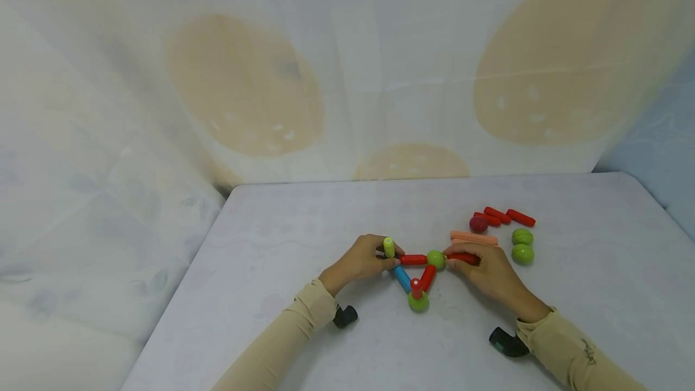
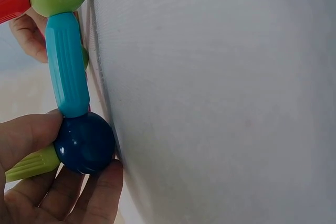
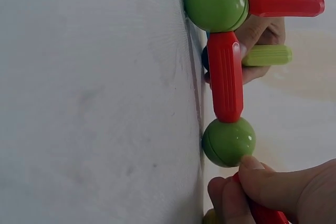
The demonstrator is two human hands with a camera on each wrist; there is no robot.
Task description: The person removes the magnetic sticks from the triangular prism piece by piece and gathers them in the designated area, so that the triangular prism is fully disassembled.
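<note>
A flat triangle of magnetic sticks and balls lies on the white table (image 1: 304,228). My left hand (image 1: 361,261) grips its left corner, a dark blue ball (image 2: 84,142) with a lime stick (image 1: 388,247) standing in it. From there a cyan stick (image 2: 66,66) runs to the near green ball (image 1: 418,301), which bears a short upright red stick (image 1: 415,287). A red stick (image 1: 414,259) joins the blue ball to the right green ball (image 3: 228,141). My right hand (image 1: 478,264) pinches another red stick (image 1: 461,256) whose end meets that ball.
Loose pieces lie right of my right hand: red sticks (image 1: 502,216), a dark red ball (image 1: 478,224), orange sticks (image 1: 473,238) and two green balls (image 1: 522,245). A pale patterned curtain (image 1: 347,77) hangs behind the table's far and left edges.
</note>
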